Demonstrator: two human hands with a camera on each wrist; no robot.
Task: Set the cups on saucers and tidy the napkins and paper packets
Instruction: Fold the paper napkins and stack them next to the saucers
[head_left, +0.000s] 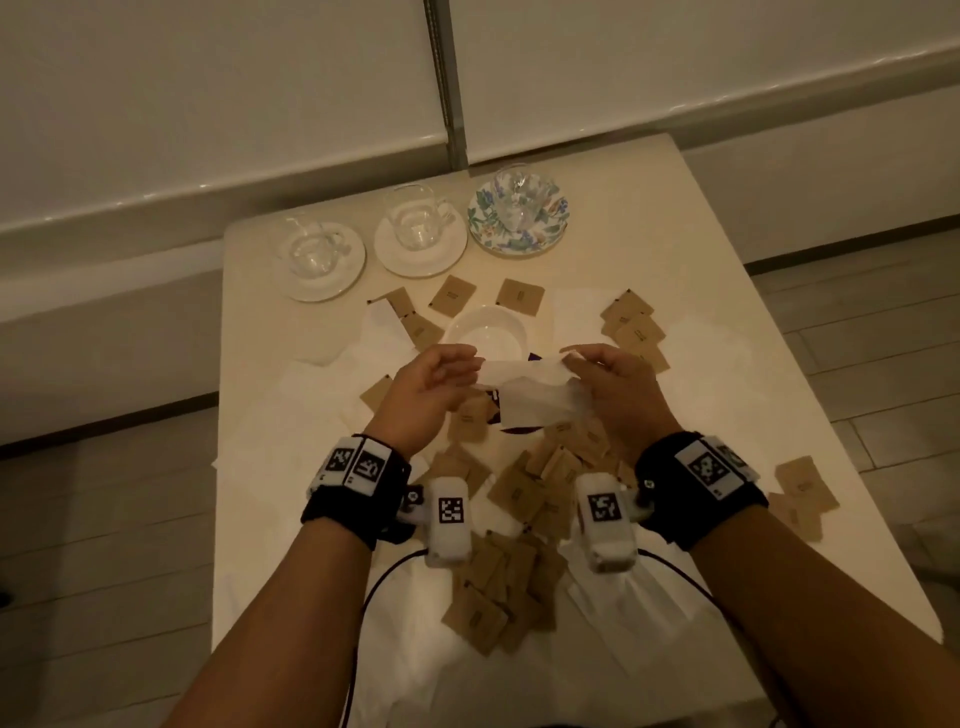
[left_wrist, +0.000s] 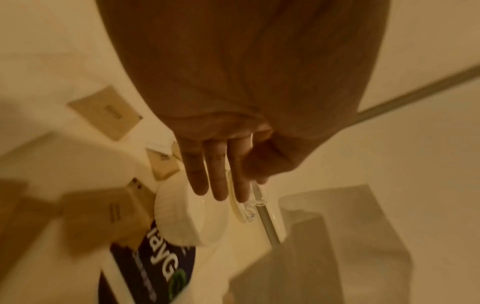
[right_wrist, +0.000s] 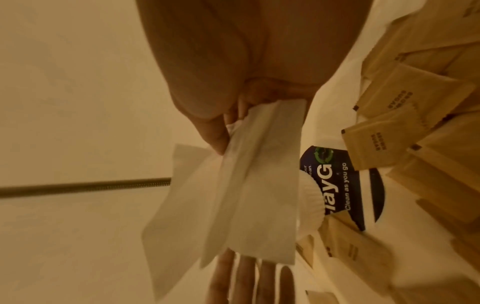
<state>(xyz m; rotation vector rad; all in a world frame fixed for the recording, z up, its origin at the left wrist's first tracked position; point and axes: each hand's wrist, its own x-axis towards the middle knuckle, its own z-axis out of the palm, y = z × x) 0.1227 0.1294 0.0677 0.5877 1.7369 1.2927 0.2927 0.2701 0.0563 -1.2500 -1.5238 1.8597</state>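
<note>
Wrists: black bands with white marker blocks sit nearest me, both forearms reaching out over the bench (head_left: 727, 364).
Napkin: a white napkin (head_left: 530, 397) hangs in the air between my hands, above the middle of the bench, creased lengthwise.
Right hand: my right hand (head_left: 618, 387) pinches one end of the napkin between thumb and fingers; the right wrist view shows the thumb pressed on the fold.
Left hand: my left hand (head_left: 434, 387) is at the napkin's other end with fingers straight and relaxed; in the left wrist view they are spread flat and I cannot tell whether they touch the paper.
Empty saucer: a plain white saucer (head_left: 485, 330) lies just beyond my hands with no cup on it.
Dark sheet: under the napkin lies a dark printed sheet (right_wrist: 337, 185) with white lettering, partly covered by packets.
Packets: brown paper packets (head_left: 519, 493) are scattered over the near and middle bench, many overlapping, a few (head_left: 800, 480) off near the right edge.
Other napkins: more white napkins (head_left: 374, 338) lie flat among and under the packets.
Cups: three glass cups stand on saucers in a row at the far edge, the left cup (head_left: 311, 249) on a clear saucer, the middle cup (head_left: 415, 218) on a white one, the right cup (head_left: 517, 200) on a flowered saucer (head_left: 488, 228).
</note>
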